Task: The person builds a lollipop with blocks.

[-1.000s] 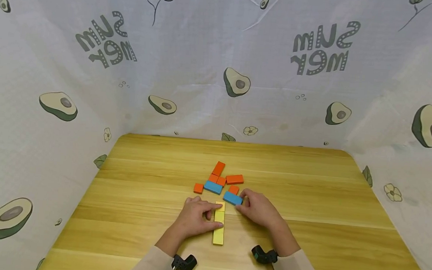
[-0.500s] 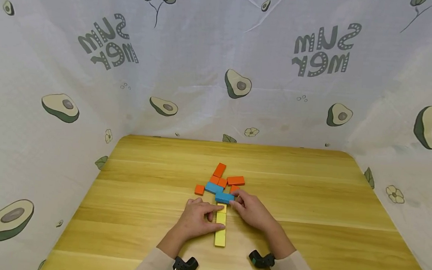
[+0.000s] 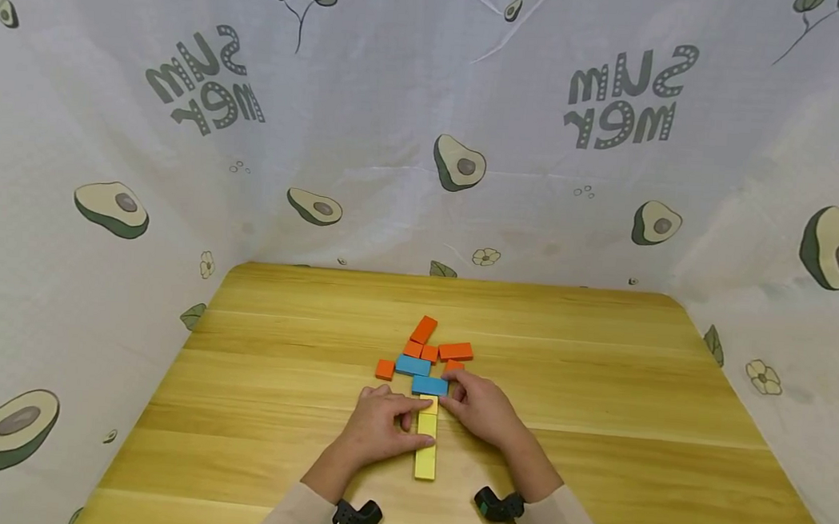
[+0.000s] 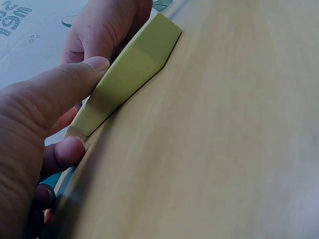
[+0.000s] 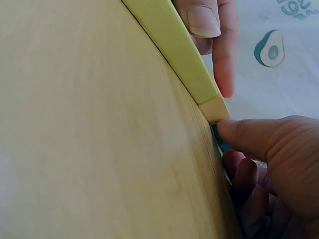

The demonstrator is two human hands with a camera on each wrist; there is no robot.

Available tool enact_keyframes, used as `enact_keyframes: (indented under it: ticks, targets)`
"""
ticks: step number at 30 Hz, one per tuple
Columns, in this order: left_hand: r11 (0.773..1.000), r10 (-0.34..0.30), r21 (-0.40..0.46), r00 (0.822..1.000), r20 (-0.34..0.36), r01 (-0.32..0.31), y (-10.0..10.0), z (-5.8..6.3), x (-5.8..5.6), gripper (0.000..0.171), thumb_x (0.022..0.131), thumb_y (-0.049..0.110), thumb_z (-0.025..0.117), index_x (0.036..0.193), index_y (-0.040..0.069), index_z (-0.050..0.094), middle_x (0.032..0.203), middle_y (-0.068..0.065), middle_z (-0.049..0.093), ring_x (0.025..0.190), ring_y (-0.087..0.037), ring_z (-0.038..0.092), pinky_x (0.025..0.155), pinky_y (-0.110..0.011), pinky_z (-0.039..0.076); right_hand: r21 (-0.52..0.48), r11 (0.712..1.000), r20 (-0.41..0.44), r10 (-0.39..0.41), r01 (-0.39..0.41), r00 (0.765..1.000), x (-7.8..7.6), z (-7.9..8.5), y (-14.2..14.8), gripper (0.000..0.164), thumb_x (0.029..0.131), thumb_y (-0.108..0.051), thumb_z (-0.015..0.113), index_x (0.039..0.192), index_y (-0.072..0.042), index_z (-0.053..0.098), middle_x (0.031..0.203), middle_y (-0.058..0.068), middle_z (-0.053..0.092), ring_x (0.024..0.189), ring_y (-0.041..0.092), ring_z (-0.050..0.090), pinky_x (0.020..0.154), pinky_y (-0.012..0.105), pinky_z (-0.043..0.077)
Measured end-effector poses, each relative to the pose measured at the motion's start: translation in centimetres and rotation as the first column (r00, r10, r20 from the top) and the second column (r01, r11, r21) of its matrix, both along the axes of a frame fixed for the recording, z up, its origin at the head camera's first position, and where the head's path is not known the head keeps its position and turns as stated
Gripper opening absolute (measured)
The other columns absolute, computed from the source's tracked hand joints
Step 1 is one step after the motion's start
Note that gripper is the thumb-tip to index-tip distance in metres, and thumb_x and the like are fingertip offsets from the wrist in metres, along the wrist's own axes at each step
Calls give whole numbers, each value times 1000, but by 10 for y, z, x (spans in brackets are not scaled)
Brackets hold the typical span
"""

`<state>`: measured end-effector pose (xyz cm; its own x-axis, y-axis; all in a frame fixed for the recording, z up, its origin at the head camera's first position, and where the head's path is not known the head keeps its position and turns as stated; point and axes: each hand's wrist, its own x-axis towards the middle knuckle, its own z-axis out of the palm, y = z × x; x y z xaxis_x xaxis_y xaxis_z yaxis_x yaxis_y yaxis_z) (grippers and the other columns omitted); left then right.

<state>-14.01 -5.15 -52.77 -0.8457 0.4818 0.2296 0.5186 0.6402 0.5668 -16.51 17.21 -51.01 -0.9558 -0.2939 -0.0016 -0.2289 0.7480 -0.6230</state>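
In the head view my left hand (image 3: pixel 379 421) lies over a yellow column, its extended index finger on the small yellow block (image 3: pixel 430 412) and its thumb on the long yellow block (image 3: pixel 425 463). The left wrist view shows that thumb against the long block's edge. My right hand (image 3: pixel 481 408) pinches the right end of a blue block (image 3: pixel 426 386) between thumb and index finger. This block lies crosswise at the far end of the column. In the right wrist view, the right thumb covers most of the blue block (image 5: pixel 219 138), beside the small block's end (image 5: pixel 215 108).
Behind lies a second blue block (image 3: pixel 413 366), touching two small orange blocks, with a long orange block (image 3: pixel 424 329) beyond. Another long orange block (image 3: pixel 456 351) is to the right. One small orange block (image 3: pixel 385 370) sits left; another (image 3: pixel 454 367) is partly behind my right fingers.
My right hand has carried the blue block left and turned it straighter, from beside the small orange block to the yellow column's far end. My left hand has stayed in place.
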Motion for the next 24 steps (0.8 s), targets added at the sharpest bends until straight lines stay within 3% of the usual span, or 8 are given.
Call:
enact_keyframes:
  ticks: [24]
  targets:
    - [1000,12,-3,1000,22,-12,1,-2,-1,53,79,56,83,126,32,74,68,24,50,69,1,35,80,-29,26,43,999,-24,33,-31,999,-1,-1,2,30,94,-23,74,123,-17,68,74,-12,55,63,5,45,62,24,40]
